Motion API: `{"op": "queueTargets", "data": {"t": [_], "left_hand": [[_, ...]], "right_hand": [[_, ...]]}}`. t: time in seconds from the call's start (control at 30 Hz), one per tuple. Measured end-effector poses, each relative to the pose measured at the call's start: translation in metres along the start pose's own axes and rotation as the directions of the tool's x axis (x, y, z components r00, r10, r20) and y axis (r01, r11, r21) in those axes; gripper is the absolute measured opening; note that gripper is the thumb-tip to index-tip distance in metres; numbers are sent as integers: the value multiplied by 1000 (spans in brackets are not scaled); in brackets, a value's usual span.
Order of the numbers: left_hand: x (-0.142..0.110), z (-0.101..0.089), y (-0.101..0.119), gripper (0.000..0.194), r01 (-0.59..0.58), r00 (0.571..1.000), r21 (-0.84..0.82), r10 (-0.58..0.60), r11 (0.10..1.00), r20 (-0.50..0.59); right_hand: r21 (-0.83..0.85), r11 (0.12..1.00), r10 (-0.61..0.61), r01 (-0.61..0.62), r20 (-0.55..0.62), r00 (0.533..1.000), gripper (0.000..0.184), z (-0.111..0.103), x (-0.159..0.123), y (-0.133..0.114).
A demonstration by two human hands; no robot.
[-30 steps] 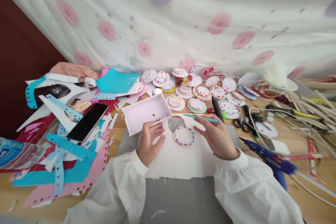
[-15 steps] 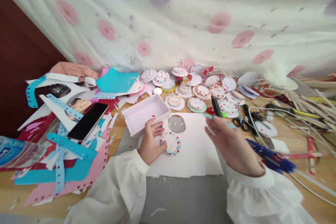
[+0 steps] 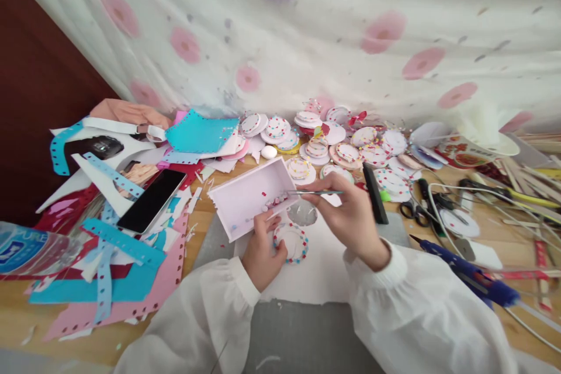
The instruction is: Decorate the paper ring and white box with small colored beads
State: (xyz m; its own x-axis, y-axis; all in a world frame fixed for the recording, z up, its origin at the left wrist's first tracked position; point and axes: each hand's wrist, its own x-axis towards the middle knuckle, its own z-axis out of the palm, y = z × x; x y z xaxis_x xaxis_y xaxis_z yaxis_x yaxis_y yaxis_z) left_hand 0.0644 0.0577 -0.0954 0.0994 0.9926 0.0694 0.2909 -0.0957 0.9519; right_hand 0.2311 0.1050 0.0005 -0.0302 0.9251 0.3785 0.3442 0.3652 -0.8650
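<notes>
My left hand [image 3: 264, 254] has its fingers curled against the near wall of a small white box [image 3: 236, 198], which is tilted toward me. Small red and pale bits [image 3: 274, 201] gather along the box's low side. In my right hand [image 3: 348, 216] is a pair of slim tweezers [image 3: 313, 191], pinched between thumb and fingers, with the tips inside the box's right end. Below my left thumb, a round disc edged with red and blue beads [image 3: 302, 245] lies on a white sheet [image 3: 324, 280]. A round hole [image 3: 302, 213] in that sheet shows the grey mat.
Several decorated discs [image 3: 307, 166] crowd the back. A phone [image 3: 151, 200] lies on paper scraps at left, near a bottle [image 3: 30, 248]. To the right are a black stick-like tool [image 3: 374, 194], scissors [image 3: 414, 212], a blue glue gun [image 3: 464, 269] and cables.
My right hand has swung left with the tweezers, from above the sheet's right side to the box. The box has tipped toward me, showing bits inside. The view has shifted slightly.
</notes>
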Motion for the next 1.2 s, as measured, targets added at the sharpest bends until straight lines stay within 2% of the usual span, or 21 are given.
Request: {"op": "queueTargets", "data": {"t": [0.13, 0.23, 0.57, 0.77, 1.0, 1.2], "left_hand": [[0, -1, 3, 57, -8, 1000, -4, 8, 1000, 7], [0, -2, 4, 57, -15, 1000, 9, 15, 1000, 11], [1, -2, 3, 58, 0, 1000, 10, 0, 1000, 8], [1, -2, 3, 58, 5, 1000, -4, -5, 1000, -1], [1, -2, 4, 59, 11, 1000, -14, -11, 1000, -3], [2, -2, 3, 60, -17, 1000, 18, 17, 1000, 5]], "right_hand": [[-318, 932, -124, 175, 173, 977, 10, 28, 10, 20], [-418, 878, -145, 233, 230, 962, 14, 39, 14, 29], [-422, 884, -143, 203, 170, 975, 13, 38, 14, 35], [-420, 883, -146, 209, 178, 973, 18, 44, 15, 35], [-440, 867, -151, 234, 217, 965, 15, 51, 15, 35], [-416, 891, -137, 184, 141, 980, 12, 41, 16, 29]]}}
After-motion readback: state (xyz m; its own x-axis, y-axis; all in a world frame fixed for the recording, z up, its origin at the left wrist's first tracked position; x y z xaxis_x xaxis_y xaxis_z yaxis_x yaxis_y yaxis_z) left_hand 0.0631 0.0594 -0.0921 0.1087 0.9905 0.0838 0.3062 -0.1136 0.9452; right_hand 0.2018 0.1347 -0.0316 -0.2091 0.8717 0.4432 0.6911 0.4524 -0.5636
